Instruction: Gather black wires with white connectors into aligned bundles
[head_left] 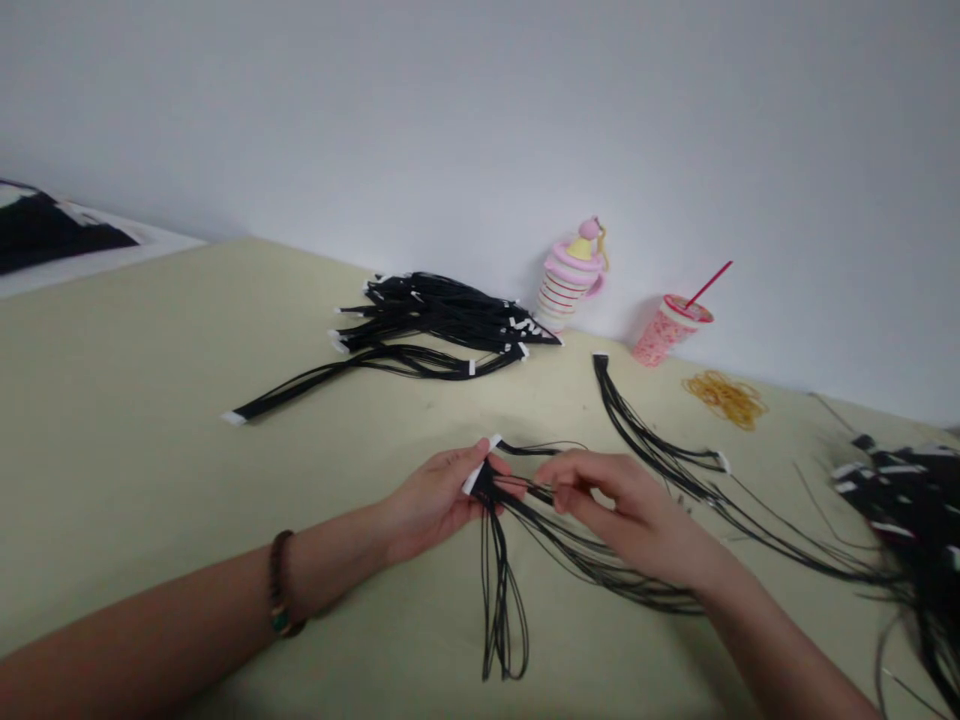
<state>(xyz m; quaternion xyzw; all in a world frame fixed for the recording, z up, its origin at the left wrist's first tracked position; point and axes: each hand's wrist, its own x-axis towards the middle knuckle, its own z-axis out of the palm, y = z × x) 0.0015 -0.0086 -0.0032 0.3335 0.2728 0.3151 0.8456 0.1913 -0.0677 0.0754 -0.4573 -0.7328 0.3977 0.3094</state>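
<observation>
1. Two bare hands are working just above a pale olive surface [150,420].
2. Left grip [435,505] is closing on the white-tabbed end of a black thin-wire bundle [574,550].
3. Right grip [634,510] is pinching strands of that bundle.
4. Piled black wire bundles with white tabs [442,320] are lying farther ahead on the surface.

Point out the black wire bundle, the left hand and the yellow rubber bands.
Black wire bundle [501,625], head view: on its hanging loop.
Left hand [431,503], head view: on the back of the hand.
Yellow rubber bands [724,400], head view: on the middle of the pile.
</observation>
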